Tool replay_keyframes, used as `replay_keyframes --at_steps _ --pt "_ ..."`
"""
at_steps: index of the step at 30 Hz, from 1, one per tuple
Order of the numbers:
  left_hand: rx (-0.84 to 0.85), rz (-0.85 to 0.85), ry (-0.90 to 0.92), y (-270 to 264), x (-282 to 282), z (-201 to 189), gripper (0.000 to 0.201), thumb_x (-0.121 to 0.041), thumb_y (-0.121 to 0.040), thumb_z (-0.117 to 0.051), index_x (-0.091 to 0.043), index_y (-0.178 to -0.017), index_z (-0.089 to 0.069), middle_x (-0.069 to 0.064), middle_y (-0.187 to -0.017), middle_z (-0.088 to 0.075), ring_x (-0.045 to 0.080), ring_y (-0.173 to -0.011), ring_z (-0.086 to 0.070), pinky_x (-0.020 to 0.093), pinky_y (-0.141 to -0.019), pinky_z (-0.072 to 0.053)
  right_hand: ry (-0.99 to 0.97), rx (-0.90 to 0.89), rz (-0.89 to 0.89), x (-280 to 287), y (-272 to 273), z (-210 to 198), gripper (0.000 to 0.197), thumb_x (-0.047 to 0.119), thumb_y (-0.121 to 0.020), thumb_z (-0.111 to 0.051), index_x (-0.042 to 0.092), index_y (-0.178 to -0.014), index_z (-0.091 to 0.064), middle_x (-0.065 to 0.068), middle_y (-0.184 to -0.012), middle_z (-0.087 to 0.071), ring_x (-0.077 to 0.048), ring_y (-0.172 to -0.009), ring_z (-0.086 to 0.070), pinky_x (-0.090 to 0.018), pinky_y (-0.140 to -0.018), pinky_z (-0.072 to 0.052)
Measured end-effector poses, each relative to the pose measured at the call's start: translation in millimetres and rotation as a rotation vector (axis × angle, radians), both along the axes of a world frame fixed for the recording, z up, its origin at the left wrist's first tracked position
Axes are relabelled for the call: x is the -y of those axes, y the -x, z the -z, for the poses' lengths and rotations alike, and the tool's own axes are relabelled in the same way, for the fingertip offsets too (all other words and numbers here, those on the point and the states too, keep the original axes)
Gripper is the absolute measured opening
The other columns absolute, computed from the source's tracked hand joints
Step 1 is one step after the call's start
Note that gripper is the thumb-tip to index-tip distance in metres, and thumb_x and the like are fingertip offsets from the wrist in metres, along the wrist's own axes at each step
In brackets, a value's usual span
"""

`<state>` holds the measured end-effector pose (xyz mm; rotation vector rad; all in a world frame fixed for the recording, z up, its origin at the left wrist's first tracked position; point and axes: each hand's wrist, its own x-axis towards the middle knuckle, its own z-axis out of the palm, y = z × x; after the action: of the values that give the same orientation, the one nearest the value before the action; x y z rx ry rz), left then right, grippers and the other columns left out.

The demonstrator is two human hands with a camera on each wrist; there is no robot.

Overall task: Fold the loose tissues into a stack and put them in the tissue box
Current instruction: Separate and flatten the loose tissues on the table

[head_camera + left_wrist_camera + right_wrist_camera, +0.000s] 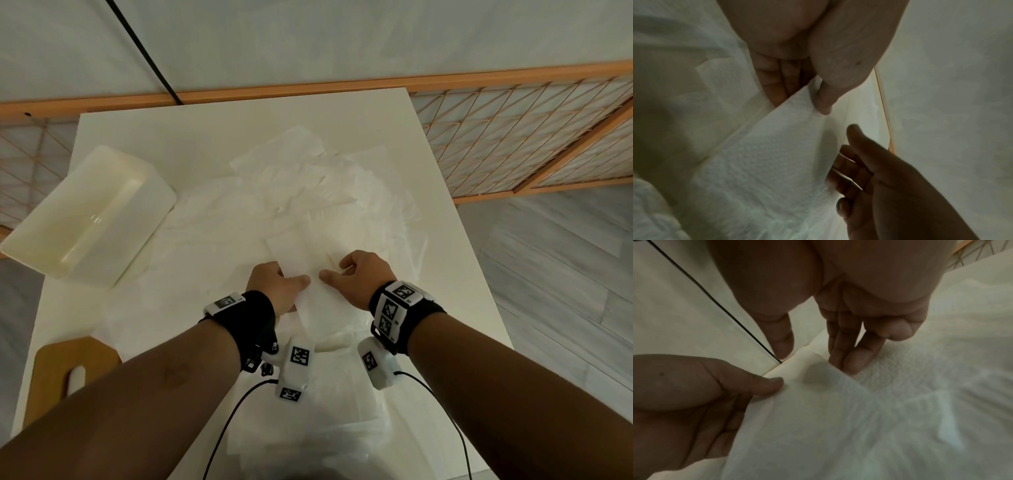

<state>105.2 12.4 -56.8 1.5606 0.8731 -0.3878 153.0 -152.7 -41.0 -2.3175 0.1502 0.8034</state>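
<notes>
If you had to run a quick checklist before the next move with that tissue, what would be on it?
1. Left hand pinches the folded tissue: ok.
2. Right hand has hold of the same tissue: cannot tell, its fingers reach the edge.
3. Tissue edges lined up: cannot tell.
4. Tissue box open and within sight on the table: ok.
5. Loose tissues all folded: not ok, a pile remains.
</notes>
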Motion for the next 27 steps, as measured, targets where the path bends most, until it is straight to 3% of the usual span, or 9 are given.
replay_keyframes --at_steps 4,8,11,14,18,20,23,25,27 --pt "0.019 0.043 -0.036 -1.2 4.0 2.8 0.021 -0.023 -0.082 -0.085 -0.014 -0.097 -0.073 0.004 -0.093 -0.077 0.025 -0.086 -0.075 0.047 -0.075 -0.064 -0.007 0.013 -0.019 -7.5 -0.5 -1.6 0.023 0.042 -0.089 -0.075 0.024 -0.101 -0.065 0.006 -0.097 -0.067 -0.017 -0.094 -0.066 -0.030 -0.081 -0.055" --pt "0.003 -0.007 -0.053 -1.4 1.9 2.5 0.050 -0.051 -0.072 -0.086 -0.015 -0.102 -0.067 0.003 -0.097 -0.076 0.026 -0.088 -0.074 0.049 -0.076 -0.064 -0.245 -0.042 0.038 -2.7 1.6 -5.4 0.012 0.018 -0.089 -0.075 0.019 -0.082 -0.066 0.001 -0.077 -0.070 -0.016 -0.072 -0.067 -0.032 -0.072 -0.055" --pt "-0.036 0.003 0.130 -0.8 -3.1 -2.1 0.066 -0.066 -0.072 -0.079 -0.013 -0.111 -0.069 0.007 -0.104 -0.077 0.029 -0.095 -0.074 0.049 -0.088 -0.061 -0.643 -0.199 0.201 1.0 6.6 -13.8 0.017 -0.007 -0.089 -0.069 0.006 -0.080 -0.062 -0.014 -0.070 -0.065 -0.025 -0.063 -0.063 -0.037 -0.068 -0.058" --pt "-0.067 0.102 0.420 1.6 -8.0 -8.8 0.070 -0.064 -0.078 -0.073 -0.010 -0.121 -0.071 0.014 -0.114 -0.075 0.031 -0.107 -0.072 0.049 -0.098 -0.055 -0.827 -0.312 0.227 0.6 9.3 -22.0 0.022 -0.014 -0.091 -0.060 0.004 -0.079 -0.059 -0.010 -0.069 -0.065 -0.021 -0.061 -0.068 -0.034 -0.065 -0.060" --pt "-0.025 0.158 0.610 7.0 -17.3 -3.0 0.083 -0.056 -0.069 -0.086 -0.005 -0.131 -0.064 0.020 -0.125 -0.069 0.034 -0.113 -0.068 0.046 -0.087 -0.055 -0.951 -0.428 0.199 2.3 10.5 -27.7 0.016 -0.010 -0.081 -0.065 0.004 -0.076 -0.060 -0.012 -0.072 -0.065 -0.028 -0.070 -0.067 -0.046 -0.082 -0.061" --pt "0.030 0.148 0.631 9.3 -22.7 -2.5 0.091 -0.041 -0.060 -0.096 -0.002 -0.135 -0.060 0.023 -0.126 -0.067 0.039 -0.114 -0.066 0.049 -0.088 -0.055 -0.909 -0.466 0.154 6.5 10.4 -30.5 0.006 0.000 -0.074 -0.067 0.004 -0.077 -0.064 -0.017 -0.078 -0.068 -0.032 -0.072 -0.069 -0.048 -0.083 -0.060" --pt "0.117 0.237 0.520 13.5 -29.9 -12.5 0.077 -0.020 -0.061 -0.094 -0.005 -0.129 -0.063 0.017 -0.122 -0.071 0.040 -0.116 -0.066 0.050 -0.089 -0.057 -0.641 -0.302 0.247 15.1 3.7 -27.6 0.013 0.016 -0.089 -0.070 0.004 -0.086 -0.066 -0.015 -0.077 -0.072 -0.034 -0.068 -0.073 -0.050 -0.077 -0.060" --pt "0.143 0.505 0.333 16.9 -30.2 -31.5 0.070 -0.018 -0.060 -0.097 -0.015 -0.123 -0.067 0.005 -0.116 -0.075 0.026 -0.111 -0.071 0.043 -0.090 -0.059 -0.428 -0.114 0.393 25.0 -7.7 -15.0 0.021 0.024 -0.096 -0.066 0.007 -0.083 -0.064 -0.008 -0.068 -0.069 -0.027 -0.063 -0.071 -0.051 -0.077 -0.061" --pt "0.137 0.882 0.178 21.7 -23.5 -53.7 0.058 -0.019 -0.067 -0.095 -0.023 -0.118 -0.070 -0.008 -0.111 -0.076 0.010 -0.103 -0.072 0.029 -0.088 -0.059 -0.254 0.009 0.441 34.0 -18.1 -1.6 0.017 0.025 -0.093 -0.068 0.012 -0.083 -0.063 -0.006 -0.075 -0.072 -0.023 -0.068 -0.071 -0.046 -0.076 -0.063"
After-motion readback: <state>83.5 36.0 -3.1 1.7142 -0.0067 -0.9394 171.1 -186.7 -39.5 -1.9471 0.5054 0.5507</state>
